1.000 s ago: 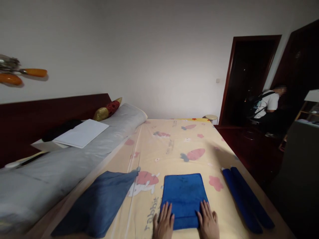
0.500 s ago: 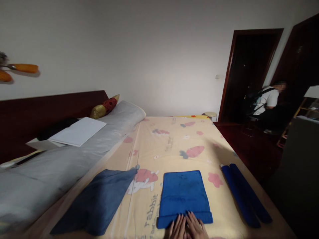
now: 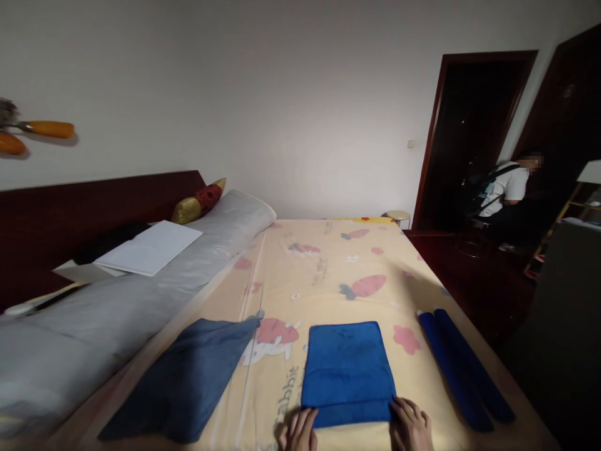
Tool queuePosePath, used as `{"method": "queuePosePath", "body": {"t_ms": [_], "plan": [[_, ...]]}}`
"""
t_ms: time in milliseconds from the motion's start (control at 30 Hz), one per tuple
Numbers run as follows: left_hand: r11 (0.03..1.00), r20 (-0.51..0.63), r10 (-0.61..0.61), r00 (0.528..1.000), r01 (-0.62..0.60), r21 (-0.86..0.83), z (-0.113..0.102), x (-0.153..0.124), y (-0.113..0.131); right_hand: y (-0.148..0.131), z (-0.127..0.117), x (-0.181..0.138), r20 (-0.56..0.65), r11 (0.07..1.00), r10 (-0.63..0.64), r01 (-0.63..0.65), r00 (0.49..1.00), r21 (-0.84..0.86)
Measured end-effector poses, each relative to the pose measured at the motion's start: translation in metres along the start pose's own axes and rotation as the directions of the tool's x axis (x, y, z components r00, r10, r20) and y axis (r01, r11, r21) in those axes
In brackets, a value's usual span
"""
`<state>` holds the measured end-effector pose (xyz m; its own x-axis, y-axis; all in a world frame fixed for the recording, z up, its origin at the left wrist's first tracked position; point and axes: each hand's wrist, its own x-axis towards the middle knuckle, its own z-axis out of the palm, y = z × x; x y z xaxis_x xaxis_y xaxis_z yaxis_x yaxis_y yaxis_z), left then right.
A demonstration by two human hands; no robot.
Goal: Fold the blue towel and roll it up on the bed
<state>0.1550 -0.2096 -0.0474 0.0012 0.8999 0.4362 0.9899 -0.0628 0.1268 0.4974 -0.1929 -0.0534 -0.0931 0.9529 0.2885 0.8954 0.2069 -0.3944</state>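
Observation:
A blue cloth (image 3: 346, 360) lies flat on the bed, with a narrow strip folded over along its near edge. At the left end of that strip, the curled fingers of my left hand (image 3: 299, 431) pinch the corner. My right hand (image 3: 411, 425) does the same at the right end, its fingertips on the fold. Two rolled blue cloths (image 3: 462, 369) lie side by side to the right. On the left, a darker grey-blue cloth (image 3: 183, 379) is spread unevenly.
The bed sheet (image 3: 323, 294) is yellow with carrots and a rabbit print. A long grey pillow (image 3: 188, 282) runs along the headboard (image 3: 103, 194), bearing a white flat board (image 3: 153, 247). A person (image 3: 509, 188) sits by the doorway, near a round stool (image 3: 398, 215).
My hands have moved apart from the middle of the folded strip, the left one to its left end and the right one to its right end. The cloth has stayed nearly in place.

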Motion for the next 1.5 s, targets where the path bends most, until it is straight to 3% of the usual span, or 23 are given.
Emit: {"method": "queuePosePath", "body": {"t_ms": [67,167,267,400,633,767,867,933,1033,1100,1133,1200,1300,1400,1500], "plan": [[1.000,0.003,-0.031,1.000,0.031,-0.001,-0.008,0.010,0.013,-0.012,-0.002,0.004,-0.056,0.997,0.075,-0.074,0.996,0.010],[0.999,0.007,-0.027,1.000,0.027,-0.021,-0.018,0.019,0.019,-0.024,-0.018,0.014,-0.004,0.988,0.104,-0.103,0.995,0.114],[0.998,0.013,0.007,1.000,-0.006,-0.056,-0.024,0.021,0.012,-0.029,-0.036,0.026,0.095,0.967,0.115,-0.133,0.989,0.217],[0.993,0.022,0.050,0.999,-0.047,-0.112,-0.032,0.020,-0.003,-0.031,-0.046,0.038,0.139,0.945,0.169,-0.200,0.976,0.257],[0.953,0.227,-0.029,0.973,0.096,-0.287,-0.060,0.048,-0.013,-0.013,-0.043,0.043,0.242,0.950,0.134,-0.194,0.961,0.244],[0.955,0.354,-0.095,0.930,0.185,-0.232,-0.069,0.056,-0.007,-0.008,-0.038,0.038,0.232,0.957,0.216,-0.253,0.948,0.144],[0.969,0.280,-0.237,0.930,0.247,-0.002,-0.060,0.052,0.007,-0.025,-0.028,0.035,0.092,0.959,0.282,-0.284,0.955,0.014],[0.970,0.195,-0.240,0.951,0.227,0.090,-0.044,0.046,0.023,-0.048,-0.018,0.035,-0.010,0.972,0.227,-0.227,0.974,-0.051],[0.997,0.168,0.079,0.983,-0.077,-0.023,-0.013,0.037,0.050,-0.087,0.002,0.034,0.061,0.998,-0.053,0.051,0.997,0.034],[0.951,0.150,0.302,0.942,-0.287,-0.115,0.003,0.034,0.063,-0.104,0.014,0.033,0.150,0.975,-0.204,0.187,0.967,0.117],[0.933,0.137,0.353,0.925,-0.337,-0.130,0.009,0.032,0.065,-0.107,0.018,0.033,0.173,0.970,-0.226,0.206,0.959,0.128],[0.945,0.121,0.322,0.939,-0.311,-0.102,0.014,0.030,0.059,-0.100,0.021,0.032,0.170,0.983,-0.177,0.164,0.969,0.087],[0.996,0.069,0.089,0.994,-0.090,0.014,0.011,0.024,0.030,-0.068,0.013,0.032,0.115,0.998,-0.030,0.035,0.993,-0.043],[0.990,-0.049,-0.079,0.996,0.084,0.111,0.008,0.019,0.000,-0.039,0.004,0.031,0.055,0.984,0.110,-0.101,0.992,-0.149],[0.993,-0.115,-0.022,0.993,0.035,0.117,0.013,0.019,-0.001,-0.040,0.006,0.031,0.059,0.983,0.136,-0.128,0.989,-0.134]]}}
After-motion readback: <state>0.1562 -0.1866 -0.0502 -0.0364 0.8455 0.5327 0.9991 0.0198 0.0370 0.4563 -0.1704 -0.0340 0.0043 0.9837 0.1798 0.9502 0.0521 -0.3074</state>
